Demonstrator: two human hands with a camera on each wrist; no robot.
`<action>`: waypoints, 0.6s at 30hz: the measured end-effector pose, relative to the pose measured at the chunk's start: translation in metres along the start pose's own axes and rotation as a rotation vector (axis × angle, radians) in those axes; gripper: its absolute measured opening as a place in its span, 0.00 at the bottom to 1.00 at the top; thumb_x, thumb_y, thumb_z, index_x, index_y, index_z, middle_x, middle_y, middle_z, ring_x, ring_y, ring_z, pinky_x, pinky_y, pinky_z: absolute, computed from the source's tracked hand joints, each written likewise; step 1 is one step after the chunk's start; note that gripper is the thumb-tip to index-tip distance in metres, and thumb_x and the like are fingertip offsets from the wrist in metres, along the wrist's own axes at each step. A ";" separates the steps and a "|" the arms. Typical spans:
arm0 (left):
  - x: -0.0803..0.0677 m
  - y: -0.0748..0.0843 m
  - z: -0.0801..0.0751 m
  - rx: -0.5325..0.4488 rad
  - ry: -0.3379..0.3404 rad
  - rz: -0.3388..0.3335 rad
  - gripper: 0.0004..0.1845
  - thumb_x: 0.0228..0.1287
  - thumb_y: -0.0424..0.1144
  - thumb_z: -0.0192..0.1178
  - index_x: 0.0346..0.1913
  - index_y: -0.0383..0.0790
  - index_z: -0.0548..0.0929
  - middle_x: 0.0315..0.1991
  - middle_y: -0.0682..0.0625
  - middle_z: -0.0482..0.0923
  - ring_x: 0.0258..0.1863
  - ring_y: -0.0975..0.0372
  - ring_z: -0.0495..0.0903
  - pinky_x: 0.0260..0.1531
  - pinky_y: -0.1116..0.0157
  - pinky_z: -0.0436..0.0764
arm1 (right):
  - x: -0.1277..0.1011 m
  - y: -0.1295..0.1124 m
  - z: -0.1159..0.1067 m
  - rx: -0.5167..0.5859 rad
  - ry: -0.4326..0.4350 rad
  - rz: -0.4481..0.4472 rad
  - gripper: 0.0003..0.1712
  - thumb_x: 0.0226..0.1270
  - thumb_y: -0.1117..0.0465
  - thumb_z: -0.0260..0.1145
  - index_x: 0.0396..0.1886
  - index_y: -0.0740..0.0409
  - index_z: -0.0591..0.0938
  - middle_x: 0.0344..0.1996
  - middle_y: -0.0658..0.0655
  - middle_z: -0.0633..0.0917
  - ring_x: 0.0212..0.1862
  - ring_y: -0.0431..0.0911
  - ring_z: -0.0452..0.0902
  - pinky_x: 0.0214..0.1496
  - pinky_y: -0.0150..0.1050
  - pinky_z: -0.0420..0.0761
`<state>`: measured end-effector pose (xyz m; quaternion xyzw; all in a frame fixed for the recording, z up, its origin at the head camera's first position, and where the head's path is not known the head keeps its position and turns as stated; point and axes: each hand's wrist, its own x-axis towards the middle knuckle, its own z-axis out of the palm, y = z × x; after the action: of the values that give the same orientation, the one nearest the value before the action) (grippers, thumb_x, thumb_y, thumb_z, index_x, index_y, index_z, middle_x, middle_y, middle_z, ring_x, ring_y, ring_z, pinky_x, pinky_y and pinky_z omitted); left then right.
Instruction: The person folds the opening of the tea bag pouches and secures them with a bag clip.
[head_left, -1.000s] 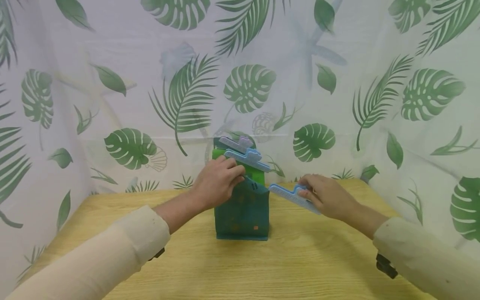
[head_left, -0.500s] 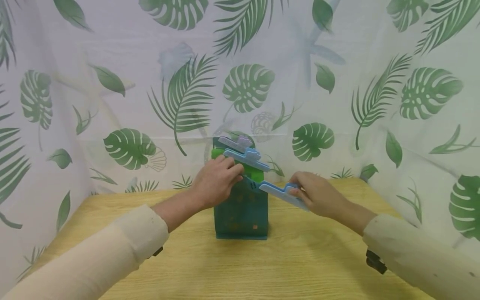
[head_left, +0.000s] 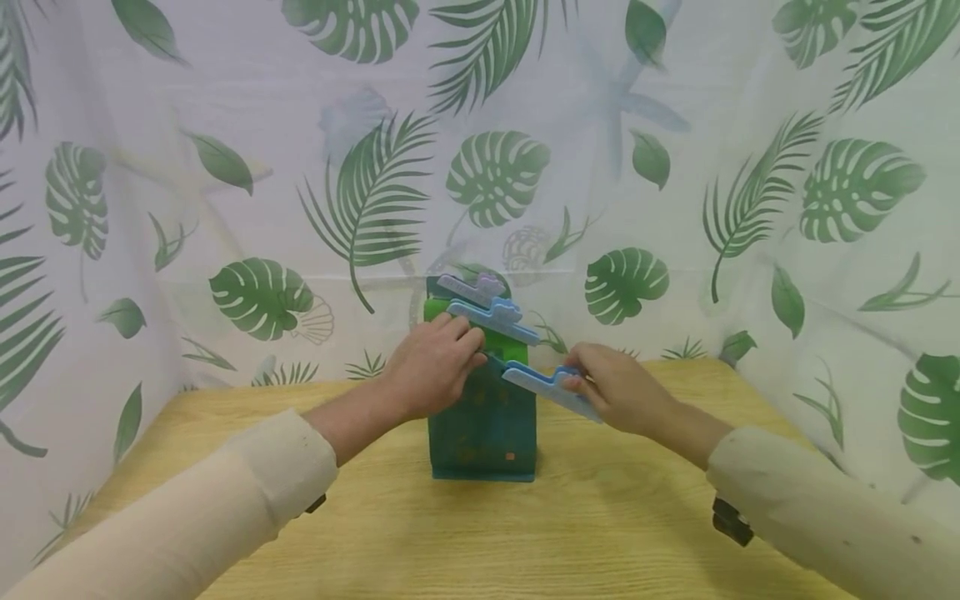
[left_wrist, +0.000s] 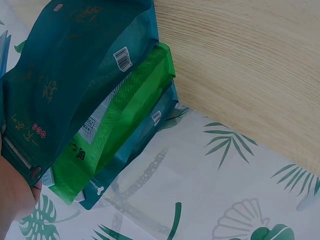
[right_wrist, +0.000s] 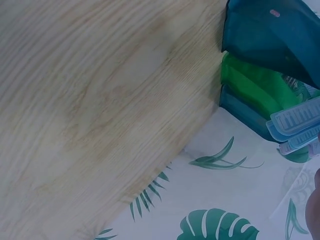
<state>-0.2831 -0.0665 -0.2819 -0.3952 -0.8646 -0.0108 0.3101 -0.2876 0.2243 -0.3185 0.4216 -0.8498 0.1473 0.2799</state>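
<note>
Right hand fingers pinching a blue clip at the top edge of the front teal bag, left hand fingers gripping that bag's top, two clipped bags behind, all standing mid-tabletop, leaf curtain around.

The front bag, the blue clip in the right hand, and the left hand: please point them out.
front bag [head_left: 480,437], head view, its dark teal front face.
blue clip [head_left: 534,385], head view, middle of its bar.
left hand [head_left: 433,367], head view, back of hand.
</note>
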 end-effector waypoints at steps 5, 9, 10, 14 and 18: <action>0.000 0.000 0.001 0.002 -0.021 -0.001 0.08 0.75 0.42 0.56 0.39 0.42 0.77 0.27 0.52 0.67 0.27 0.61 0.63 0.27 0.67 0.64 | 0.005 -0.005 0.003 -0.001 0.003 -0.001 0.08 0.67 0.63 0.67 0.38 0.61 0.76 0.29 0.52 0.79 0.29 0.39 0.69 0.31 0.35 0.74; -0.001 0.000 0.001 -0.007 -0.042 -0.010 0.08 0.76 0.43 0.54 0.42 0.42 0.78 0.30 0.52 0.70 0.29 0.60 0.65 0.29 0.66 0.66 | 0.009 -0.008 0.006 -0.004 0.014 -0.005 0.08 0.68 0.62 0.67 0.38 0.61 0.76 0.30 0.53 0.80 0.30 0.40 0.71 0.32 0.36 0.75; -0.001 0.000 0.000 -0.013 -0.047 -0.016 0.08 0.77 0.43 0.54 0.42 0.42 0.78 0.31 0.52 0.70 0.30 0.60 0.66 0.29 0.66 0.67 | 0.010 -0.008 0.006 -0.006 0.020 -0.007 0.08 0.68 0.62 0.67 0.38 0.61 0.77 0.30 0.54 0.80 0.30 0.41 0.71 0.32 0.37 0.75; -0.001 0.001 -0.001 -0.031 -0.065 -0.036 0.09 0.77 0.44 0.53 0.44 0.42 0.78 0.33 0.52 0.72 0.31 0.60 0.67 0.31 0.65 0.68 | 0.014 -0.011 0.009 -0.020 0.032 -0.010 0.09 0.68 0.61 0.67 0.39 0.62 0.77 0.31 0.55 0.82 0.32 0.43 0.75 0.33 0.39 0.78; 0.000 0.001 -0.001 -0.031 -0.083 -0.049 0.11 0.77 0.46 0.52 0.46 0.43 0.79 0.34 0.52 0.72 0.33 0.60 0.68 0.32 0.65 0.68 | 0.018 -0.014 0.011 -0.032 0.038 -0.004 0.10 0.67 0.62 0.68 0.40 0.63 0.77 0.33 0.57 0.82 0.33 0.45 0.78 0.35 0.41 0.80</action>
<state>-0.2819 -0.0662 -0.2813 -0.3788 -0.8858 -0.0153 0.2676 -0.2889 0.1988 -0.3158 0.4158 -0.8457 0.1411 0.3032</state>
